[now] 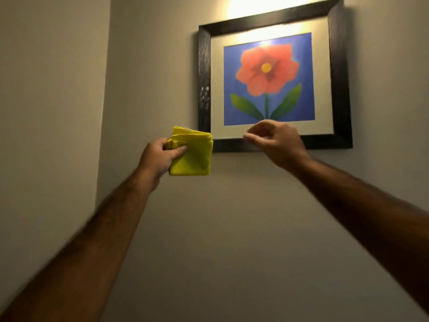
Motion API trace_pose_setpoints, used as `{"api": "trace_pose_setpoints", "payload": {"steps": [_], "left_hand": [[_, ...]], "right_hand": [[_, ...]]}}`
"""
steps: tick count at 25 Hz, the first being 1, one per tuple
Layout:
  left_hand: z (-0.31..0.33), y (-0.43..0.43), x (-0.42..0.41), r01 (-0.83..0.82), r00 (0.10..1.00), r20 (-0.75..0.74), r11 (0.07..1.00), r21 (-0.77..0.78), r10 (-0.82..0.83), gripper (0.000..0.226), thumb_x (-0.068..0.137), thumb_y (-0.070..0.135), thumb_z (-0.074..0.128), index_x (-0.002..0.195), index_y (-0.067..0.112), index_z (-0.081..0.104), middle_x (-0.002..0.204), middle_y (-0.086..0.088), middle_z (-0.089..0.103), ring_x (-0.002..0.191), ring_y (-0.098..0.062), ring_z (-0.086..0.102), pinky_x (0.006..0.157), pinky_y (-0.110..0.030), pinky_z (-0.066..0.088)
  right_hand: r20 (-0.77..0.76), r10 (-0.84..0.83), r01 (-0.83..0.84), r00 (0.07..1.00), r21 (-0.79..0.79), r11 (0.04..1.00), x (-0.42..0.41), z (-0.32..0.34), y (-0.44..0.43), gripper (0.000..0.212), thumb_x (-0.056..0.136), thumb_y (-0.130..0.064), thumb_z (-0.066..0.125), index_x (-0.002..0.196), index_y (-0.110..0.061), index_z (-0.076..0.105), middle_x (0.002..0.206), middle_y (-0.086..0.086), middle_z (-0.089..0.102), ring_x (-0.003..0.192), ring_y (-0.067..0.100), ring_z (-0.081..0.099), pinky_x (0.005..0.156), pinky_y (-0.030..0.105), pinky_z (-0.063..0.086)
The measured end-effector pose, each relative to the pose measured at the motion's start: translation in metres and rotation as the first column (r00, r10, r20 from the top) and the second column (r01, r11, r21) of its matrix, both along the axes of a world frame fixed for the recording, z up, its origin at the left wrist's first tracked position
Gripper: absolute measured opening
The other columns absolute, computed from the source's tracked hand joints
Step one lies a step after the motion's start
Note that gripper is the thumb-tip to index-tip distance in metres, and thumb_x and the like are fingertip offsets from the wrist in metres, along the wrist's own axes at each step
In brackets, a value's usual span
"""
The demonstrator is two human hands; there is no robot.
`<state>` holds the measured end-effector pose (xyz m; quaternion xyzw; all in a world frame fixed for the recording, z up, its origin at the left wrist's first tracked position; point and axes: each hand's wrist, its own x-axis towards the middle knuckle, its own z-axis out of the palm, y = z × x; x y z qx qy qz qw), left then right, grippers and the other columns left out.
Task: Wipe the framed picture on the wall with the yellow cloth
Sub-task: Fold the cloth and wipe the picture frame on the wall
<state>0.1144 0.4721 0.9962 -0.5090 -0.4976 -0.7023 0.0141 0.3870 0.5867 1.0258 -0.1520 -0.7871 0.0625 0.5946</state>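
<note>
A framed picture [336,73] hangs on the wall at upper right: dark frame, pale mat, a red flower on blue. My left hand [157,156] grips a folded yellow cloth [193,156] just below and left of the frame's lower left corner, and the cloth's top right edge overlaps that corner. My right hand [276,140] is raised in front of the frame's bottom rail. Its fingers are loosely curled and apart with nothing in them, and it looks blurred. It covers part of the bottom rail.
A wall corner [103,112] runs down the left side, close to the cloth. A bright light [267,8] glares on the wall above the frame and on the glass. Plain wall lies below the picture.
</note>
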Motion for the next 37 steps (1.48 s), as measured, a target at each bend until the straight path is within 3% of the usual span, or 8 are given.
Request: {"api": "trace_pose_setpoints", "payload": {"steps": [4, 12, 14, 17, 19, 23, 26, 37], "left_hand": [[0.093, 0.014, -0.003, -0.117, 0.986, -0.107, 0.986, 0.119, 0.130, 0.036, 0.086, 0.032, 0.076, 0.118, 0.018, 0.067, 0.118, -0.010, 0.070, 0.109, -0.032, 0.066, 0.095, -0.052, 0.057], [0.193, 0.071, 0.010, -0.404, 0.875, -0.190, 0.888, 0.220, 0.445, 0.040, 0.084, 0.031, 0.078, 0.114, 0.006, 0.068, 0.115, -0.017, 0.072, 0.098, -0.030, 0.064, 0.080, -0.036, 0.052], [0.187, 0.078, 0.015, -0.563, 0.745, -0.197, 0.759, 0.326, 0.637, 0.049, 0.082, 0.030, 0.080, 0.121, 0.006, 0.062, 0.123, -0.019, 0.066, 0.106, -0.033, 0.062, 0.082, -0.035, 0.049], [0.171, 0.090, 0.017, -0.654, 0.299, -0.260, 0.395, 0.645, 0.918, 0.046, 0.079, 0.022, 0.079, 0.118, 0.009, 0.059, 0.121, -0.018, 0.062, 0.110, -0.038, 0.061, 0.084, -0.049, 0.054], [0.164, 0.097, 0.020, -0.519, 0.146, -0.388, 0.404, 0.753, 0.910, 0.022, 0.087, 0.013, 0.072, 0.107, 0.006, 0.069, 0.109, -0.018, 0.070, 0.100, -0.038, 0.067, 0.081, -0.047, 0.058], [0.136, 0.116, 0.015, -0.462, 0.261, -0.492, 0.555, 0.691, 0.830, 0.038, 0.097, 0.005, 0.055, 0.134, -0.004, 0.061, 0.136, -0.023, 0.064, 0.128, -0.039, 0.060, 0.111, -0.047, 0.048], [0.095, 0.126, 0.012, -0.452, 0.404, -0.541, 0.675, 0.583, 0.738, 0.063, 0.101, 0.035, 0.044, 0.154, 0.003, 0.036, 0.163, -0.015, 0.035, 0.154, -0.028, 0.030, 0.126, -0.041, 0.025], [0.014, 0.125, 0.008, -0.540, 0.358, -0.584, 0.672, 0.507, 0.729, 0.089, 0.096, 0.073, 0.024, 0.160, 0.010, 0.022, 0.169, -0.007, 0.022, 0.158, -0.021, 0.018, 0.125, -0.043, 0.029]], "right_hand": [[-0.122, -0.404, 0.420, 0.907, 0.354, 0.836, 0.076, 0.082, 0.044, 0.052, 0.091, -0.037, 0.070, 0.131, -0.005, 0.063, 0.137, 0.017, 0.064, 0.131, 0.035, 0.057, 0.107, 0.037, 0.042], [-0.063, -0.721, 0.708, 0.690, 0.268, 0.654, 0.117, 0.143, 0.112, 0.106, 0.088, -0.082, 0.026, 0.164, -0.010, 0.011, 0.174, 0.008, -0.002, 0.161, 0.022, -0.001, 0.129, 0.043, 0.011], [-0.046, -0.698, 0.691, 0.714, 0.203, 0.694, 0.108, 0.135, 0.129, 0.117, 0.080, -0.091, 0.018, 0.164, -0.011, 0.005, 0.174, 0.004, -0.008, 0.161, 0.018, -0.006, 0.130, 0.040, 0.007], [-0.101, -0.670, 0.674, 0.735, 0.204, 0.710, 0.099, 0.117, 0.154, 0.123, 0.075, -0.096, 0.011, 0.164, -0.012, 0.000, 0.174, 0.001, -0.012, 0.160, 0.014, -0.010, 0.129, 0.038, 0.005], [-0.177, -0.674, 0.696, 0.718, 0.231, 0.680, 0.095, 0.109, 0.164, 0.122, 0.077, -0.095, 0.008, 0.164, -0.010, 0.003, 0.174, 0.003, -0.008, 0.161, 0.015, -0.007, 0.129, 0.037, 0.005], [-0.228, -0.678, 0.714, 0.699, 0.263, 0.648, 0.093, 0.104, 0.170, 0.121, 0.079, -0.094, 0.014, 0.164, -0.007, 0.005, 0.174, 0.007, -0.003, 0.161, 0.018, -0.004, 0.130, 0.036, 0.004], [-0.236, -0.675, 0.714, 0.699, 0.276, 0.644, 0.093, 0.106, 0.172, 0.121, 0.080, -0.093, 0.017, 0.164, -0.007, 0.005, 0.174, 0.008, -0.002, 0.161, 0.018, -0.003, 0.129, 0.034, 0.001], [-0.245, -0.678, 0.720, 0.693, 0.268, 0.640, 0.090, 0.102, 0.167, 0.122, 0.078, -0.093, 0.013, 0.164, -0.006, 0.004, 0.174, 0.010, -0.003, 0.161, 0.021, -0.002, 0.130, 0.038, 0.004]]}}
